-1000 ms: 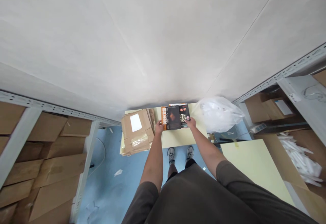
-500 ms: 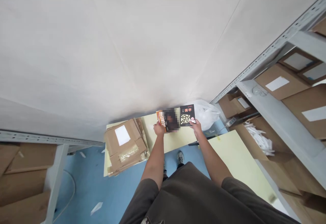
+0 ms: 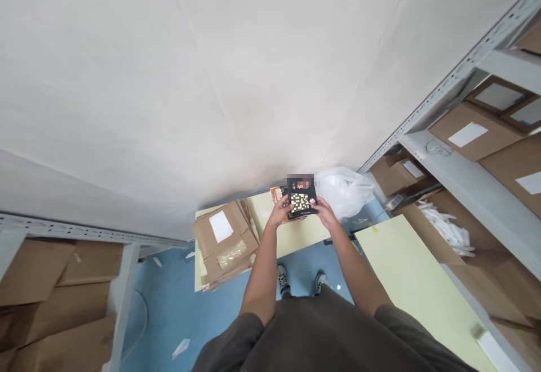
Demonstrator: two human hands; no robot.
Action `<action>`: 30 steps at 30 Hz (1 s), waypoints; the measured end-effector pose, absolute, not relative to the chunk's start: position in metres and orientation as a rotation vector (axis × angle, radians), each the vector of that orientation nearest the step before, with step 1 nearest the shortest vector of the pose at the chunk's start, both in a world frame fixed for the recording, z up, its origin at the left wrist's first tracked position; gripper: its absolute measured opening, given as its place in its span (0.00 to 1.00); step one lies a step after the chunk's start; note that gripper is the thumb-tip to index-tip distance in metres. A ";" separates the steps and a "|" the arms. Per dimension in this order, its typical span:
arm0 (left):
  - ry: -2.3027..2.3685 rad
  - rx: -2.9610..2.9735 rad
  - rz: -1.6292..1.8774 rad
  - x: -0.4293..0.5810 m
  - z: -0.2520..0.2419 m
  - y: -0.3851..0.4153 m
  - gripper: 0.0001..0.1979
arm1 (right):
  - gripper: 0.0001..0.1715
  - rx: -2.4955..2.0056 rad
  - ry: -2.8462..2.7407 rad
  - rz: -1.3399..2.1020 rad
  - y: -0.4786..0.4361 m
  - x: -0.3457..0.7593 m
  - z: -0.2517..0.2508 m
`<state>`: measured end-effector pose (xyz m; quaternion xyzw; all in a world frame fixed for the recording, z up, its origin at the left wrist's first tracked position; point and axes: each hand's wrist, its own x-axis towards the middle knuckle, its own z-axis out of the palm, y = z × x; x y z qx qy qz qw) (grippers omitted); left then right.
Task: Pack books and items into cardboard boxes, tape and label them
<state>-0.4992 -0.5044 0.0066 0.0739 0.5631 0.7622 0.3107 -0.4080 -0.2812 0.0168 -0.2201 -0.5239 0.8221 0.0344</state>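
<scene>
Gripping the black book point(image 3: 301, 200) just right of frame centre, my left hand point(image 3: 280, 212) and right hand point(image 3: 323, 212) clamped on its side edges over the table point(image 3: 296, 237), I reckon a slack hold could let it slip onto the orange book point(image 3: 276, 194) beneath.

Single head-worn camera looked steeply down from standing height; pale yellow tabletop point(image 3: 301, 234) lay far below, lower centre.
</scene>
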 end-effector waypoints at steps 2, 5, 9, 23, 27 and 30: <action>1.469 0.229 1.989 -0.494 0.018 -0.511 0.46 | 0.37 -0.629 -1.662 2.552 -0.272 -0.401 0.031; 1.424 0.299 1.945 -0.484 0.034 -0.507 0.55 | 0.42 -0.539 -1.718 2.656 -0.248 -0.380 0.049; 1.336 0.400 1.885 -0.456 0.049 -0.469 0.60 | 0.46 -0.450 -1.747 2.670 -0.200 -0.328 0.067; 1.195 0.657 1.573 -0.256 0.069 -0.141 0.53 | 0.46 -0.624 -1.293 2.236 -0.009 -0.001 0.106; 1.113 0.758 1.374 -0.190 0.076 -0.062 0.51 | 0.47 -0.723 -1.137 2.084 0.011 0.085 0.105; 1.042 0.823 1.237 -0.157 0.080 -0.022 0.48 | 0.45 -0.803 -1.038 1.975 0.017 0.124 0.101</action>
